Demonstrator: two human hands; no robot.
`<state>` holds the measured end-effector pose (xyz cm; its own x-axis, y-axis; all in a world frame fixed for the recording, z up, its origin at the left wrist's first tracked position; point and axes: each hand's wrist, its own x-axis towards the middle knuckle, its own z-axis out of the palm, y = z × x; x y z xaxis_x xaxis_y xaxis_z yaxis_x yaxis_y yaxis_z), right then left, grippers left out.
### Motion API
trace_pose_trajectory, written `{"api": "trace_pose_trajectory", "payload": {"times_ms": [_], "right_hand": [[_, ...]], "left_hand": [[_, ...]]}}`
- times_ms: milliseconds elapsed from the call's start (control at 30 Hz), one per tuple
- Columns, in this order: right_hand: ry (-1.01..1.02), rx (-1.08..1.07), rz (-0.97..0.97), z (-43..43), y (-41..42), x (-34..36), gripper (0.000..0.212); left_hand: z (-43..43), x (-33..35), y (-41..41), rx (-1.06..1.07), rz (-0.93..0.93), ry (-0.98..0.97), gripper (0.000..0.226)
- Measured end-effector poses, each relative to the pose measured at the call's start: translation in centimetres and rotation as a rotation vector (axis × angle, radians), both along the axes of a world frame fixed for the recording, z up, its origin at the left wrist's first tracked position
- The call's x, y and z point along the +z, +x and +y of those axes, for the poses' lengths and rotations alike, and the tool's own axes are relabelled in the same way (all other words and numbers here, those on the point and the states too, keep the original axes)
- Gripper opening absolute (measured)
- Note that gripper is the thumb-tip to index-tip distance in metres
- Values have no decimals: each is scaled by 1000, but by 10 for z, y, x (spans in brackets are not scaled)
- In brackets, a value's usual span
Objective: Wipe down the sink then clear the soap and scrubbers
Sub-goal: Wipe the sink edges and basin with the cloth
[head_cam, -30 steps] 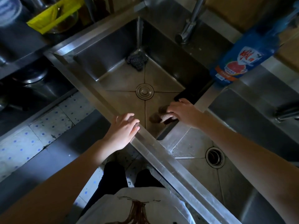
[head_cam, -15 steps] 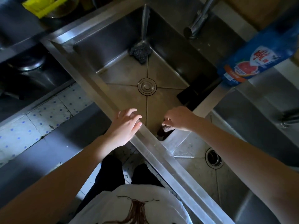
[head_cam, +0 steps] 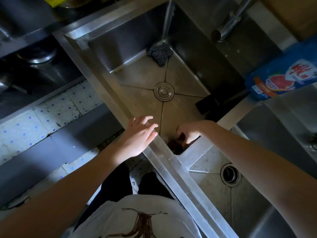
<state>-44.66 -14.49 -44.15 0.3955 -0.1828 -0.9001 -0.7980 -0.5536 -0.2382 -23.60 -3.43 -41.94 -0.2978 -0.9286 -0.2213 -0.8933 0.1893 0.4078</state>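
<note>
The sink (head_cam: 123, 40) is the biggest thing before us, a deep steel basin with a round drain in the middle of its floor and a tap (head_cam: 229, 19) over its far side. A second basin (head_cam: 214, 194) lies to our right.

The soap bottle (head_cam: 283, 74) lies tilted on the rim between the basins, well apart from both hands. It is blue plastic, probably light but slick if wet, so we would take it round the body. Its label shows a cut grapefruit, an orange band and red Chinese characters on a white shield. The small print is too blurred to read.

Our left hand (head_cam: 140, 134) rests flat on the front rim, fingers straight, holding nothing. Our right hand (head_cam: 190, 133) reaches down into the near corner of the basin, fingers curled round a brown pad (head_cam: 175, 146). It looks soft and limp, and we cannot tell whether it is cloth or scourer.

A black sponge (head_cam: 205, 105) sits against the right wall, likely squashy and waterlogged, so it is best pinched across its sides. In the far corner lies a steel scrubber (head_cam: 159, 53), springy and rough, easy to pluck from above.
</note>
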Motion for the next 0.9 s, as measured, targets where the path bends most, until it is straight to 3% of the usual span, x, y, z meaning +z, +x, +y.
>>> {"api": "trace_pose_trajectory", "payload": {"times_ms": [133, 333, 433, 767, 900], "right_hand": [[110, 13, 123, -10, 2, -7, 47], [179, 180, 213, -20, 1, -8, 38], [198, 130, 227, -31, -11, -9, 22], [-108, 90, 333, -102, -70, 6, 42], [-164, 109, 408, -113, -79, -3, 39]], "left_hand": [[0, 1, 1, 1, 0, -18, 35], [3, -2, -2, -17, -36, -72, 32], [3, -4, -3, -25, -61, -94, 30], [5, -3, -7, -13, -100, -141, 24], [6, -3, -8, -10, -111, -129, 25]]}}
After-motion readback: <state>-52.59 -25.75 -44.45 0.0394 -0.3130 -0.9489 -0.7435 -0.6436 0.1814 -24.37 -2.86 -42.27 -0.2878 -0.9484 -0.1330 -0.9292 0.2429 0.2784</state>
